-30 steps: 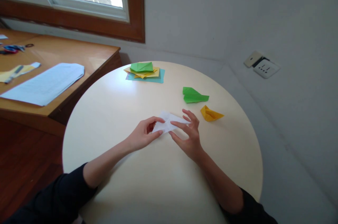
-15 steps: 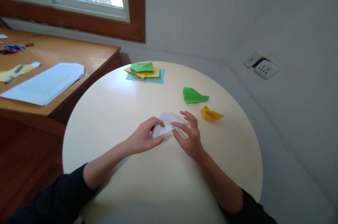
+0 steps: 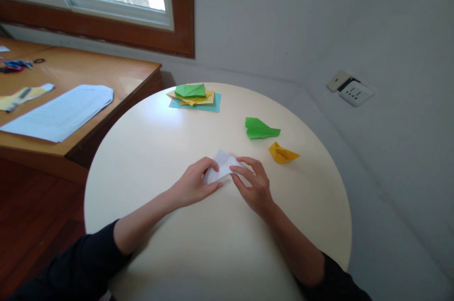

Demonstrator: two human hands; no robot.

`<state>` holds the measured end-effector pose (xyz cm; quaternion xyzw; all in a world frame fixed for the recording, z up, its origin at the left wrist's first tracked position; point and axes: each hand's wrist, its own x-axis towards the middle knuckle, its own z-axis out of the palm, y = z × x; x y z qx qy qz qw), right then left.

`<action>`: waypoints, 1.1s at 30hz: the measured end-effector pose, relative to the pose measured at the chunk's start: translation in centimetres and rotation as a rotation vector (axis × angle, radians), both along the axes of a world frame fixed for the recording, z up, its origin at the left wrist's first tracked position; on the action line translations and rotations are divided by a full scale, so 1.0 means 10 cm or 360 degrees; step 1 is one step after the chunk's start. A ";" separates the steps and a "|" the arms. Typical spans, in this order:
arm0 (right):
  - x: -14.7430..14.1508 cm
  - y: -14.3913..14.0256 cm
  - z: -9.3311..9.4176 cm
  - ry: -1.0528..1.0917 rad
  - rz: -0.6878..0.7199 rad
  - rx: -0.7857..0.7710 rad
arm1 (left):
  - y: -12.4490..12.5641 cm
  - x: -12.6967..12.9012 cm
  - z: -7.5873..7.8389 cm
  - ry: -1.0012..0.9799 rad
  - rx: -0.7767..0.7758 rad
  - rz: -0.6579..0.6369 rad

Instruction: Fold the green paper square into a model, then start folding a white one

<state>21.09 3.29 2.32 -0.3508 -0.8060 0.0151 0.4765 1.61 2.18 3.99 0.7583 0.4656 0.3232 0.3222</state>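
Observation:
A folded sheet of white paper (image 3: pixel 222 163) lies between my hands over the middle of the round table. My left hand (image 3: pixel 195 180) grips its left end, the thumb below and the fingers curled at the upper side. At its right end my right hand (image 3: pixel 252 183) pinches the paper, with the fingers bent over it and covering part of it. Beyond my right hand rest a yellow folded paper boat (image 3: pixel 283 153) and a green folded paper piece (image 3: pixel 261 129).
Stacked at the far edge of the white round table (image 3: pixel 149 131) are coloured papers (image 3: pixel 195 98) in green, yellow and blue. To the left, a wooden desk (image 3: pixel 117 67) bears printed sheets (image 3: pixel 67 112), a pen (image 3: pixel 18 99) and scissors (image 3: pixel 17 64). A wall socket (image 3: pixel 355 92) is at right.
The fingers of my right hand have come down onto the paper's right end; before, the upper ones were raised. My left hand has hardly moved.

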 end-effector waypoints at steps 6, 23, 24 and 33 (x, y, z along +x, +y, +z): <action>-0.03 -0.02 0.01 0.0009 -0.0006 -0.0025 | -0.02 0.00 -0.01 0.0074 0.0194 0.0043; -0.23 -0.10 -0.06 0.0318 -0.0042 -0.0048 | 0.04 0.01 -0.07 0.0042 0.0467 0.0167; -0.24 -0.11 -0.06 0.0321 -0.0058 -0.0059 | 0.04 0.01 -0.07 0.0038 0.0485 0.0177; -0.25 -0.12 -0.13 0.0412 -0.0136 -0.0144 | 0.05 -0.02 -0.12 -0.0014 0.0683 0.0267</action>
